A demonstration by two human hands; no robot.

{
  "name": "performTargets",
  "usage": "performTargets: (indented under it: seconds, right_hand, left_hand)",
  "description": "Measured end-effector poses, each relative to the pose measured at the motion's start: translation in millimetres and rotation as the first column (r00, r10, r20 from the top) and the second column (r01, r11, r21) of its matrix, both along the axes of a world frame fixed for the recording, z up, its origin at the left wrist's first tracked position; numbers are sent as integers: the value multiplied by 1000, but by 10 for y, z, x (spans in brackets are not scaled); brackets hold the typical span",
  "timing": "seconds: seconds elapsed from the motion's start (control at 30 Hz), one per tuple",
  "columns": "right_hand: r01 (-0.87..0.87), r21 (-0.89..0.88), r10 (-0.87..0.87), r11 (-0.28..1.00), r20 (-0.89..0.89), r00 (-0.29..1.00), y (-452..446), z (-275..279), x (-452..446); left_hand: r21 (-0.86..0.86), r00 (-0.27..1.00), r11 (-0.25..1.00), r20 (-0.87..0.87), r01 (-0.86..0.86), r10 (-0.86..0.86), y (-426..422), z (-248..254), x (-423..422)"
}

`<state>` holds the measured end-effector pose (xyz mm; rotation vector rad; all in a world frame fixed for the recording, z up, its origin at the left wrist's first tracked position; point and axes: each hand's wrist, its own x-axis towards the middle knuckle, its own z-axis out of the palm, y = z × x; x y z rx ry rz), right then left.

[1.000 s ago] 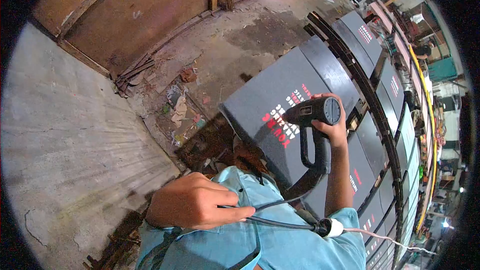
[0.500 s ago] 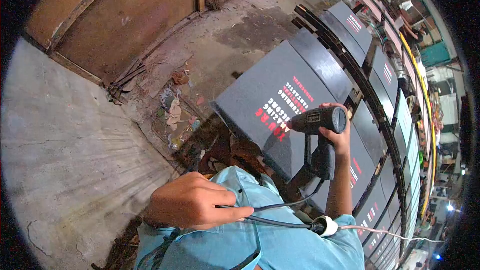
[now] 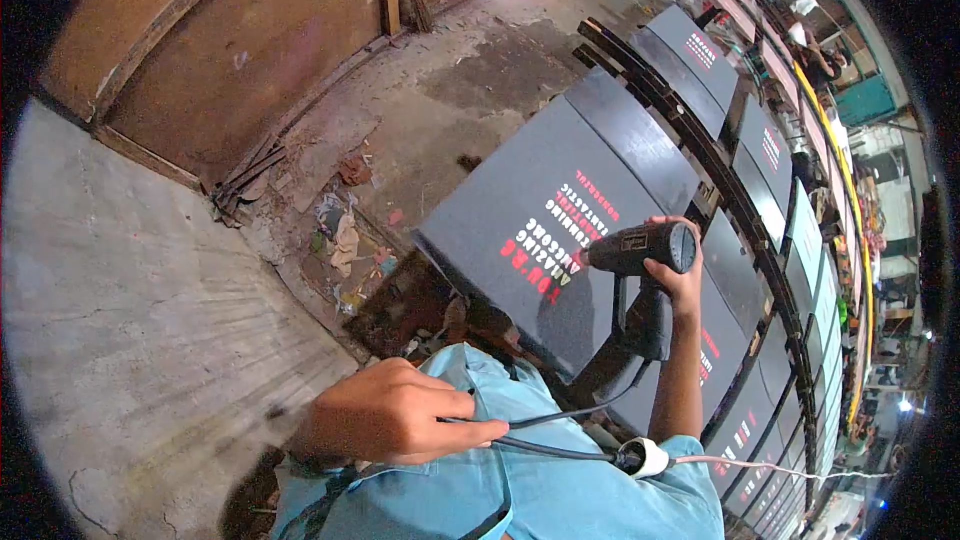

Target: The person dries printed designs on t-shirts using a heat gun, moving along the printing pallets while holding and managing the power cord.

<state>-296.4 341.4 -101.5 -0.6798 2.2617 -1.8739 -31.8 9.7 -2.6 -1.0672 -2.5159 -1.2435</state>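
Observation:
My right hand (image 3: 680, 265) is wrapped round a black heat gun (image 3: 640, 248), holding it above a dark grey panel (image 3: 500, 210). Its nozzle points left across the panel's red and white lettering (image 3: 550, 250). From the handle's lower end, a black cord (image 3: 575, 413) runs down to my left hand (image 3: 410, 412). That hand is closed, pinching the cord in front of my light blue shirt. Beside my right sleeve, a black plug sits in a white connector (image 3: 652, 457), with a thin pale wire (image 3: 760, 462) leading off to the right.
More dark printed panels (image 3: 695, 55) lie in rows along a black slotted rail (image 3: 690, 130). A yellow hose or pipe (image 3: 845, 170) runs along the far side. Scraps and rubbish (image 3: 345, 240) litter the floor by the concrete wall (image 3: 150, 320). Brown boards (image 3: 250, 50) stand at the back.
The view has shifted slightly, with the panels a little further left in it. The heat gun has moved slightly rightward over the lettering. Both hands keep their hold.

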Motion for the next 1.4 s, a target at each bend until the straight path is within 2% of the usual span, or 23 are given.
performTargets:
  seconds: [0.07,0.1,0.2,0.23,0.27,0.43,0.53,0.63,0.77,0.9,1.03,1.17,1.27,1.3,1.4]
  right_hand:
    - [46,-40,-42,998,88,995,-32,65,-89]
    - [90,1,-90,996,68,994,-61,120,-143]
    - [6,-81,-1,997,54,999,-170,22,-214]
    - [-82,4,82,997,30,996,-208,66,-235]
    - [-51,-35,55,998,118,991,-289,75,-190]
    - [-42,-44,46,998,79,996,-446,21,-405]
    - [-194,-3,194,981,92,977,-614,22,-389]
    - [-90,26,87,996,114,990,-779,87,-480]
    - [-213,-48,217,976,116,969,-913,40,-564]
    - [-128,-25,130,992,127,983,-1048,114,-637]
    - [-279,-8,278,960,104,955,-1059,157,-616]
    - [-135,-18,136,991,156,978,-1032,260,-595]
    - [-252,-14,251,968,142,957,-861,199,-551]
    - [-241,-16,241,970,147,959,-810,191,-545]
    - [-51,1,50,999,110,993,-592,131,-586]
  left_hand:
    - [27,1000,1000,27,-13,13,-13,-4,-14]
    - [22,999,1000,43,-20,20,-19,1,-18]
    - [8,998,999,42,-48,47,-62,48,-91]
    - [8,998,999,32,-50,49,-74,65,-117]
    - [10,998,999,22,-51,51,-85,79,-137]
    - [-8,997,999,65,-35,35,-141,128,-181]
    - [-32,998,999,46,-41,43,-176,170,-211]
    - [-20,997,998,40,-58,59,-191,170,-215]
    - [4,997,997,3,-82,82,-209,134,-220]
    - [-21,996,996,2,-86,86,-227,181,-225]
    - [6,996,996,-6,-85,85,-240,166,-238]
    - [-48,997,996,20,-72,73,-259,212,-239]
    - [-37,997,997,-34,-66,65,-255,168,-291]
    - [-51,998,997,-43,-52,50,-256,175,-308]
    - [-84,1000,996,-27,13,-15,-259,202,-342]
